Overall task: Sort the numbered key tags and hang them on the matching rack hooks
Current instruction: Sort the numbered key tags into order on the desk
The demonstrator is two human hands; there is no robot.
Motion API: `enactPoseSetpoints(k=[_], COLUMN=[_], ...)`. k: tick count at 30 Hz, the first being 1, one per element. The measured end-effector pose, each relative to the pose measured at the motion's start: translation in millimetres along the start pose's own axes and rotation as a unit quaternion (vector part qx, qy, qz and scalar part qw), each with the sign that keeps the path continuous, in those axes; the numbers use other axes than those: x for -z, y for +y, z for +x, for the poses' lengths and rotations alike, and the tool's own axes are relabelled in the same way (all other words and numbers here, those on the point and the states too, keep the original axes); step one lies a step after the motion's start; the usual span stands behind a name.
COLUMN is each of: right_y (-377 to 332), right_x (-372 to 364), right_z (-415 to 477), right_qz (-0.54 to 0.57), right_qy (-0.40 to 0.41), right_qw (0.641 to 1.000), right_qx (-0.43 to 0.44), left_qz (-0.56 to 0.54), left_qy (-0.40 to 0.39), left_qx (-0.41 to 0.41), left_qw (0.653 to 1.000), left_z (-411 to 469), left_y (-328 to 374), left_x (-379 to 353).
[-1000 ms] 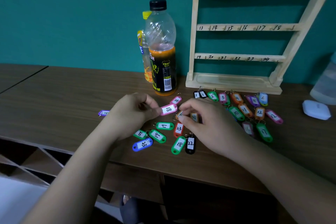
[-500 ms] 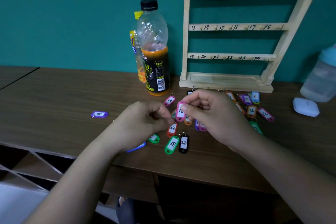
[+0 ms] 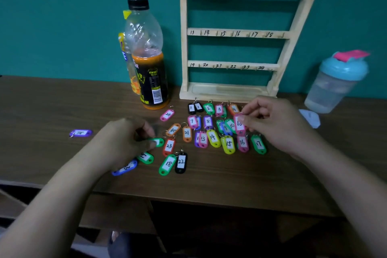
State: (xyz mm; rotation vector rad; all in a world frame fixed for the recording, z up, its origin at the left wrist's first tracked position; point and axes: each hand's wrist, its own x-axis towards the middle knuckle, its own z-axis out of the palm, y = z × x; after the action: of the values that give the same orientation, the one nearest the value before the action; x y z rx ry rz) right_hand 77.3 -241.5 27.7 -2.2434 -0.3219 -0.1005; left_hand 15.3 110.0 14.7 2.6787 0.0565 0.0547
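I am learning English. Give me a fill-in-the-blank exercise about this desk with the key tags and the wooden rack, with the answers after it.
1. The key tag that the right hand pinches is ____ in colour.
2. The lowest rail of the wooden rack ends at number ____.
3. The cap of the bottle of orange drink is ____.
4. The lone tag at the far left is ____ in colour.
Missing words: pink; 24; black; purple.

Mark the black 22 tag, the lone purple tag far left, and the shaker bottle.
black 22 tag (image 3: 181, 162), head view, on its white label.
lone purple tag (image 3: 80, 132), head view, on its white label.
shaker bottle (image 3: 333, 88), head view, on its clear body.
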Motion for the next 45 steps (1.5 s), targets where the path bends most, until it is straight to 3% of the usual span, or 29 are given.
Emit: enactPoseSetpoints(k=[14,28,35,40,45], right_y=[34.9,43.3,13.7,-17.7,-28.6], right_x=[48.3,39.0,20.8,-16.8,-47.0], right_z=[-17.3,-19.6,-29.5,-41.8,-49.4], right_qz=[-0.077,-0.177,-0.116,-0.019,0.002], right_qy=[-0.046,-0.016,0.018,-0.054,-0.109], right_qw=[0.991,0.980,0.993,0.994,0.989], right_qx=[-0.095,-0.087,0.012,0.093,0.102], left_qz=[0.008,-0.163,-0.193,-0.186,-0.174], left_qy=[0.004,0.049,-0.010,-0.052,-0.062], left_qx=[0.003,-0.066,-0.123,-0.140,-0.132], left_qw=[1.000,0.983,0.973,0.971,0.974], left_z=[1.2,-6.0,-14.7,-18.0,-17.9], left_y=[12.4,37.6,65.3,74.1,75.6], left_x=[3.7,-0.4,-11.1,-21.5,-29.8])
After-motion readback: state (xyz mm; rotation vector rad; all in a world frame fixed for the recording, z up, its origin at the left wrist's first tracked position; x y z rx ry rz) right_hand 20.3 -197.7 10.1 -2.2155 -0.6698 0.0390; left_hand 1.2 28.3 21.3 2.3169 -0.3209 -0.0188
